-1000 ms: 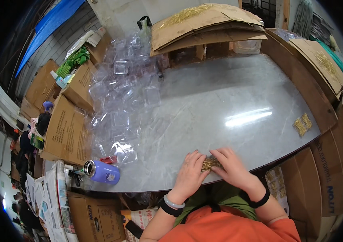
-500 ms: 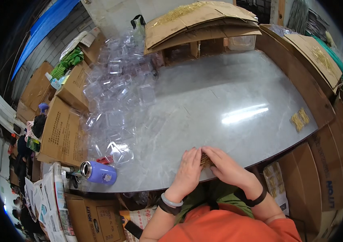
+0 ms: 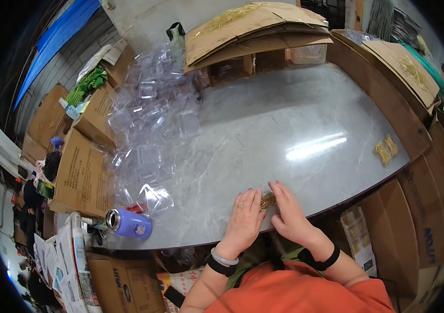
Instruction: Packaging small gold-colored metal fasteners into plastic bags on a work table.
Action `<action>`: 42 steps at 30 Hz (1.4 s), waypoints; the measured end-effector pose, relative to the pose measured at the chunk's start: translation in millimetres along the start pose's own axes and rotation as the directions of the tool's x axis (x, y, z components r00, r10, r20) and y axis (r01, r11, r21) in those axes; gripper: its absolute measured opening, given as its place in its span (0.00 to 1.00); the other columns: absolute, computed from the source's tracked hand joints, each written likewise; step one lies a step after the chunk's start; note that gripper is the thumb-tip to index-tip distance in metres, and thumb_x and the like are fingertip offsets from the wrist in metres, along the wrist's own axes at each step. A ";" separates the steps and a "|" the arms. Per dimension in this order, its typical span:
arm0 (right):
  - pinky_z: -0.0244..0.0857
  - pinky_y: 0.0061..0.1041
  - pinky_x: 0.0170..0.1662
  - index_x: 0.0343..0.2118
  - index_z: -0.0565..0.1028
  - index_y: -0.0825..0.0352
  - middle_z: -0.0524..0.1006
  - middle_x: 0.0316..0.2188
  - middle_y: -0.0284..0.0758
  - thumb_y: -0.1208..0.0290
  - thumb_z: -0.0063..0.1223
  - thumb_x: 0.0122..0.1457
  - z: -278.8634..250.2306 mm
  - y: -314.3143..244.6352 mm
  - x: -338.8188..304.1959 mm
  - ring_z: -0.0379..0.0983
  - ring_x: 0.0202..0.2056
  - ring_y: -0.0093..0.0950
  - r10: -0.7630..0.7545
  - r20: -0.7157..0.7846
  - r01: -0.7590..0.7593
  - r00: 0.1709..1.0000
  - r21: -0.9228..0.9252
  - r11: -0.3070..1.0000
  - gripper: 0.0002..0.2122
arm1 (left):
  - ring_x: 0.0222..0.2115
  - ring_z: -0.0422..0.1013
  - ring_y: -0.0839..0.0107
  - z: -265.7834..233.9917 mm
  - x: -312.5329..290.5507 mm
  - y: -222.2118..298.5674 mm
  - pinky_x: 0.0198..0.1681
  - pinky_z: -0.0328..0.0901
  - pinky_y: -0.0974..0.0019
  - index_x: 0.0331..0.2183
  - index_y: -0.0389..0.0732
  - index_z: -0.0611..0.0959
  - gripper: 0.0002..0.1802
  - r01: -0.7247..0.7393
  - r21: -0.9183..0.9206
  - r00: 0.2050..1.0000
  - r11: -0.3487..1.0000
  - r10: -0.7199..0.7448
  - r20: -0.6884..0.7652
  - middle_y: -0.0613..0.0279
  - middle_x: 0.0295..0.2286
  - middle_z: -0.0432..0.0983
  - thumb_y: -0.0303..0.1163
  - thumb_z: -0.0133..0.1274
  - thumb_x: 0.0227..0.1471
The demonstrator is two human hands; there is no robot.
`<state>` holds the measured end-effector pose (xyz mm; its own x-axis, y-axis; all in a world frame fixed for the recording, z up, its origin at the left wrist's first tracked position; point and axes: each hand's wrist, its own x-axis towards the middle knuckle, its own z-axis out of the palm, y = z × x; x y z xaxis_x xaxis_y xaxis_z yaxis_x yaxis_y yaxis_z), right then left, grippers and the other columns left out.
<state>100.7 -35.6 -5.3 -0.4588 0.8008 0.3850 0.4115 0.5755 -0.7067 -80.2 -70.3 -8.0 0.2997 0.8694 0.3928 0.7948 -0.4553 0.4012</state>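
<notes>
Near the front edge of the table, a small bundle of thin gold-coloured wire-like strips (image 3: 268, 201) sits between my two hands. My left hand (image 3: 244, 216) lies against its left side, fingers stretched out and close together; a ring, a pale bangle and a black band show on that arm. To the right, my right hand (image 3: 291, 214) has its fingers extended and its thumb apart, the inner side close to the bundle. Parts of the bundle are hidden by the hands. Two similar gold bundles (image 3: 386, 150) lie together near the table's right edge.
Clear plastic boxes (image 3: 151, 112) heap along the table's left side. A purple open-topped flask (image 3: 133, 223) stands near the front left corner. Cardboard boxes (image 3: 83, 175) border the left; a cardboard wall (image 3: 383, 99) edges the right. Cardboard sheets (image 3: 258, 36) with gold strips cover a shelf behind.
My hands have moved slightly apart, the right one tilting outward, so more of the gold bundle shows between them. The camera view has shifted a little.
</notes>
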 end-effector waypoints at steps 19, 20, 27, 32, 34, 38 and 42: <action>0.61 0.39 0.61 0.58 0.70 0.66 0.73 0.57 0.42 0.67 0.66 0.53 -28.9 22.0 25.6 0.68 0.59 0.43 -0.159 0.233 0.210 0.959 -0.210 0.955 0.29 | 0.62 0.58 0.43 -2.1 -6.1 -6.7 0.69 0.48 0.40 0.65 0.28 0.59 0.41 0.052 -0.017 0.999 0.998 -0.052 0.018 0.38 0.59 0.63 0.29 0.57 0.55; 0.61 0.40 0.61 0.58 0.70 0.67 0.73 0.57 0.43 0.67 0.65 0.54 -27.6 16.4 23.4 0.68 0.59 0.43 -0.214 0.194 0.256 0.957 -0.228 0.939 0.28 | 0.63 0.57 0.42 -1.5 -6.0 -8.0 0.69 0.49 0.41 0.66 0.28 0.57 0.42 0.068 -0.040 0.997 0.997 -0.067 0.029 0.37 0.59 0.61 0.27 0.56 0.54; 0.58 0.43 0.66 0.57 0.69 0.71 0.70 0.59 0.46 0.67 0.61 0.58 -4.7 10.7 23.3 0.67 0.60 0.45 -0.289 0.213 0.332 0.933 -0.208 0.920 0.26 | 0.65 0.53 0.38 -7.1 -3.9 -14.1 0.69 0.49 0.45 0.68 0.29 0.48 0.49 0.110 -0.410 0.993 0.905 -0.120 0.000 0.34 0.66 0.50 0.20 0.55 0.51; 0.58 0.41 0.67 0.57 0.69 0.71 0.70 0.59 0.45 0.66 0.59 0.60 -13.8 6.1 21.6 0.66 0.62 0.44 -0.191 0.255 0.221 0.948 -0.094 0.971 0.24 | 0.62 0.57 0.41 -31.0 -17.9 -14.4 0.65 0.55 0.50 0.67 0.35 0.57 0.50 0.207 -0.232 0.978 0.950 -0.207 0.022 0.38 0.63 0.56 0.24 0.64 0.48; 0.58 0.41 0.67 0.57 0.69 0.71 0.70 0.59 0.45 0.66 0.58 0.61 -12.7 5.0 20.2 0.66 0.62 0.43 -0.226 0.240 0.264 0.944 -0.142 0.954 0.24 | 0.56 0.64 0.40 -46.9 -22.0 -0.3 0.59 0.62 0.48 0.62 0.32 0.67 0.42 0.282 -0.005 0.959 0.959 -0.282 0.038 0.38 0.56 0.65 0.25 0.66 0.47; 0.59 0.41 0.67 0.57 0.69 0.71 0.70 0.59 0.45 0.68 0.58 0.60 -8.2 3.2 21.8 0.66 0.61 0.44 -0.326 0.260 0.388 0.909 -0.242 0.889 0.24 | 0.39 0.74 0.56 -34.6 -29.9 -10.4 0.42 0.71 0.59 0.52 0.32 0.78 0.30 0.379 -0.079 0.923 0.922 -0.382 -0.033 0.47 0.45 0.72 0.25 0.68 0.46; 0.59 0.41 0.67 0.57 0.69 0.71 0.71 0.58 0.45 0.70 0.57 0.60 -7.4 5.7 22.0 0.67 0.60 0.44 -0.314 0.281 0.376 0.907 -0.205 0.903 0.22 | 0.32 0.75 0.59 -32.2 -15.2 -8.9 0.37 0.71 0.61 0.50 0.31 0.79 0.28 0.400 -0.231 0.915 0.887 -0.399 0.055 0.48 0.42 0.73 0.23 0.67 0.46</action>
<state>98.7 -13.4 3.5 -0.7663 0.4991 0.4046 0.3609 0.8554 -0.3717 -108.9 -85.7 9.1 -0.0137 0.9879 0.1545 0.7032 -0.1003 0.7039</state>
